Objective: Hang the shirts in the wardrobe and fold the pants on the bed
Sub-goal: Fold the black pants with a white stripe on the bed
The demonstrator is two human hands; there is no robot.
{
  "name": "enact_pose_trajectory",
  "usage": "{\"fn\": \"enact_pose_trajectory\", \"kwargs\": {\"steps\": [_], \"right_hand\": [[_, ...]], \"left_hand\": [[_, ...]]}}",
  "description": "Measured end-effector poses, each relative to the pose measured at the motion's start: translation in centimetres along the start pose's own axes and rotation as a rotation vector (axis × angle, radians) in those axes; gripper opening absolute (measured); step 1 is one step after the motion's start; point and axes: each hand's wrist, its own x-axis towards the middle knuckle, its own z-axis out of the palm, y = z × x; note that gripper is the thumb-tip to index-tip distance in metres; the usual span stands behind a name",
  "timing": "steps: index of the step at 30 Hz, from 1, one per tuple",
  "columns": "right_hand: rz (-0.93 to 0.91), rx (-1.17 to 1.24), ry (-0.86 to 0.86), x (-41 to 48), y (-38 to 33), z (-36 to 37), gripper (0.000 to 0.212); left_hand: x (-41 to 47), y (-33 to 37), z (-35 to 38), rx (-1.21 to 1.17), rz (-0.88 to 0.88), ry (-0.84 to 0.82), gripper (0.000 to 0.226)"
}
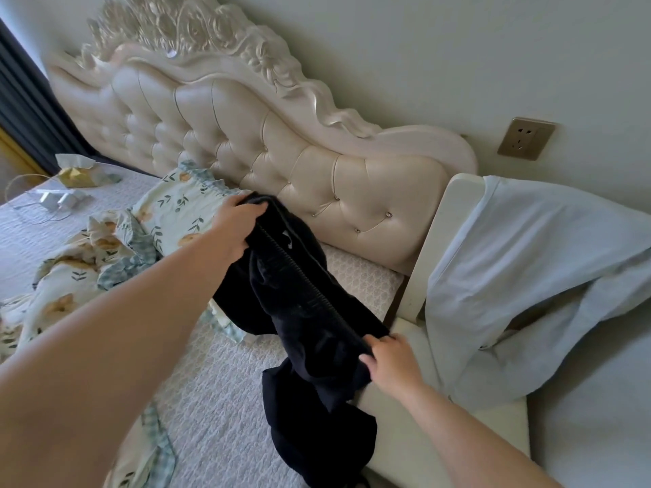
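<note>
Bedside mattress [218, 399]: left hand [234, 228] and right hand [389, 361] each gripped the dark garment [303, 304] — unfolding step; next, lay it flat.

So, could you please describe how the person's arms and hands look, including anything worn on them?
Both arms are bare as far up as the view shows, with no sleeves in sight. The left hand and right hand wear no gloves, and no watch, bracelet or ring shows on the visible sides.
</note>
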Motion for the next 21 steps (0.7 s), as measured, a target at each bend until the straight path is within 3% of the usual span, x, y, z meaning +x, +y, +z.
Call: {"fn": "enact_pose_trajectory", "kwargs": {"steps": [3, 7, 11, 15, 19, 21], "right_hand": [[-0.137, -0.175, 0.082, 1.6, 2.9, -3.3, 0.020], [-0.361, -0.451, 0.105, 3.3, 4.6, -8.2, 0.023], [-0.482, -0.477, 0.245, 4.5, 4.1, -12.5, 0.033], [-0.477, -0.479, 0.268, 6.3, 4.3, -14.6, 0.029], [-0.258, -0.619, 0.206, 8.2, 4.8, -16.0, 0.024], [-0.197, -0.631, 0.271, 9.2, 4.8, -17.4, 0.022]], "left_hand": [[1.9, -2.3, -3.3, 0.057, -0.106, 0.227, 0.036], [2.2, -6.0, -6.1, 0.052, -0.256, 0.331, 0.030], [1.8, -8.5, -7.3, 0.058, -0.316, 0.393, 0.043], [2.0, -8.4, -7.4, 0.234, -0.221, 0.342, 0.031], [2.2, -6.4, -6.6, 0.196, -0.229, 0.304, 0.034], [2.5, -5.1, -6.4, 0.174, -0.203, 0.297, 0.037]]}}
